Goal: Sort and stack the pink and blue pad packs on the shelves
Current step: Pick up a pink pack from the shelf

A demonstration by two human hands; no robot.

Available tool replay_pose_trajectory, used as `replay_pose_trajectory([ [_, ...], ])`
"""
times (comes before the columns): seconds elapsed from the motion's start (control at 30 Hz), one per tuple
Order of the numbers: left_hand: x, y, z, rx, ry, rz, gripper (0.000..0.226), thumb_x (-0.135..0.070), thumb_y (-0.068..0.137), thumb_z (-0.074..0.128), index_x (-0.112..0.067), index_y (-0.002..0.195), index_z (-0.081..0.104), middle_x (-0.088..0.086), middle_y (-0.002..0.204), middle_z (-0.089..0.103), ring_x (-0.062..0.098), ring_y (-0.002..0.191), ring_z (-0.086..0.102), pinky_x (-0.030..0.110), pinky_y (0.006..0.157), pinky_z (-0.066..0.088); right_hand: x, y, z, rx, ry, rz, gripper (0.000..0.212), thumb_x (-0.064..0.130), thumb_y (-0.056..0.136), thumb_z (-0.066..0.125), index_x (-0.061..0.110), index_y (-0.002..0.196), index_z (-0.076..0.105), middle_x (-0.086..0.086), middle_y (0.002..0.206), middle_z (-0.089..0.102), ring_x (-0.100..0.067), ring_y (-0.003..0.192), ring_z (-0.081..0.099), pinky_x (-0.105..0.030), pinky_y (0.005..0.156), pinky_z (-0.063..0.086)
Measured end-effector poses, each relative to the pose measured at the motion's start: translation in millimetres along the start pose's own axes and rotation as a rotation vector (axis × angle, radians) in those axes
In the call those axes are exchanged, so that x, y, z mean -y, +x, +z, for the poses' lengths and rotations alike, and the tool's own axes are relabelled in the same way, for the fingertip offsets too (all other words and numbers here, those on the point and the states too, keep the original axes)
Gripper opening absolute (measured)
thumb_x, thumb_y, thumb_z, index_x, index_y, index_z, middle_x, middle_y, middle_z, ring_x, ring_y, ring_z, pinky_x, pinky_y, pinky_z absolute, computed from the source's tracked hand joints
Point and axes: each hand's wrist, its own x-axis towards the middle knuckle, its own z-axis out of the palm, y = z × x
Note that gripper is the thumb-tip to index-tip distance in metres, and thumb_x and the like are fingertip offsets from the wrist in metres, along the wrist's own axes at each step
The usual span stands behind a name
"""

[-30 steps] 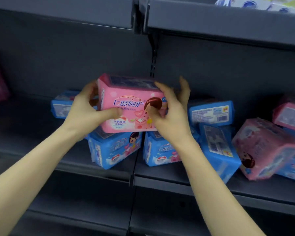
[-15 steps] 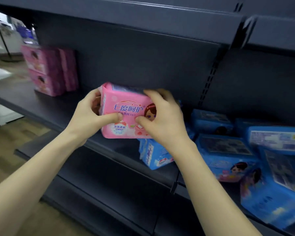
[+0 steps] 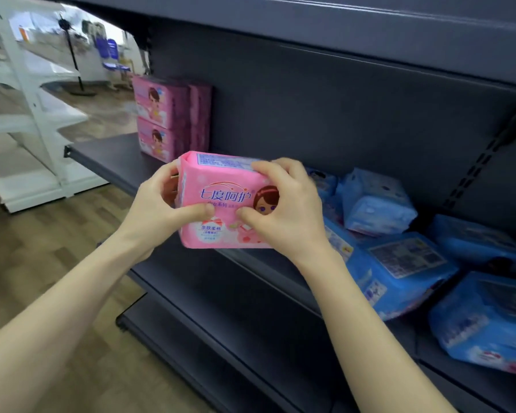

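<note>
Dark shelf (image 3: 111, 158): both hands, left (image 3: 158, 214) and right (image 3: 286, 216), clamp pink pack (image 3: 221, 204) by its ends, upright for stacking, between pink stack (image 3: 167, 117) and loose blue packs (image 3: 399, 257).

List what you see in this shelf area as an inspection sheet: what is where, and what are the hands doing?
Surface: dark metal shelf, with a lower shelf beneath it.
Job's things: pink pack held in front of the shelf; stacked pink packs at the shelf's left end; blue packs jumbled on the right.
Clutter: nothing seen.
Hands: left hand and right hand both grip the pink pack, thumbs on its front.
Cables: nothing seen.
Surroundings: white shelving unit and wooden floor to the left.
</note>
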Motion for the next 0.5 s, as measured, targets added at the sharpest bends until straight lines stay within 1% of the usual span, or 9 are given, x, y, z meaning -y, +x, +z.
replay_pose_trajectory([
  [0.1,9.3,5.4,-31.1,-0.003,0.006,-0.013,0.074,-0.034,0.039,0.079,-0.034,0.110,0.055,-0.006,0.097,0.069,0.006,0.086,0.066,0.022,0.070,0.054,16.8,10.3,27.9,0.020,-0.019,0.005,0.058,0.021,0.062,0.079,0.017,0.117,0.061,-0.005,0.118,0.050,-0.029,0.105,0.049,-0.031,0.089,0.037],
  [0.2,18.5,13.0,-61.2,-0.007,0.005,-0.020,0.077,-0.035,0.039,0.079,-0.034,0.111,0.052,-0.005,0.102,0.067,0.007,0.090,0.065,0.021,0.071,0.054,34.2,19.4,54.5,0.026,-0.013,0.020,0.058,0.020,0.063,0.078,0.017,0.118,0.060,-0.004,0.118,0.049,-0.029,0.106,0.048,-0.033,0.091,0.040],
  [0.27,25.5,19.1,-80.3,0.001,0.004,-0.022,0.077,-0.036,0.040,0.079,-0.036,0.112,0.051,-0.004,0.105,0.066,0.010,0.094,0.064,0.024,0.073,0.055,44.6,25.2,71.7,0.034,-0.014,0.038,0.058,0.021,0.065,0.078,0.017,0.120,0.059,-0.003,0.120,0.049,-0.029,0.108,0.047,-0.032,0.091,0.040],
  [0.37,36.1,29.3,-105.5,0.034,-0.002,-0.025,0.074,-0.037,0.044,0.078,-0.038,0.113,0.051,-0.003,0.105,0.067,0.012,0.095,0.065,0.028,0.076,0.056,57.8,35.1,95.5,0.042,-0.030,0.059,0.058,0.021,0.066,0.077,0.017,0.122,0.058,-0.003,0.123,0.048,-0.028,0.111,0.045,-0.029,0.092,0.038],
  [0.43,43.0,35.8,-120.1,0.064,-0.011,-0.022,0.073,-0.035,0.047,0.078,-0.037,0.115,0.052,-0.007,0.101,0.069,0.009,0.092,0.066,0.025,0.074,0.055,66.1,41.7,109.5,0.058,-0.051,0.071,0.059,0.023,0.068,0.076,0.018,0.124,0.057,-0.002,0.125,0.048,-0.027,0.113,0.043,-0.026,0.093,0.034],
  [0.5,49.7,41.7,-133.1,0.099,-0.012,-0.016,0.070,-0.027,0.053,0.078,-0.031,0.118,0.050,-0.014,0.094,0.071,0.002,0.087,0.066,0.018,0.069,0.053,74.1,48.0,121.7,0.084,-0.073,0.083,0.059,0.023,0.070,0.074,0.019,0.126,0.055,-0.001,0.127,0.047,-0.026,0.115,0.041,-0.024,0.093,0.031],
])
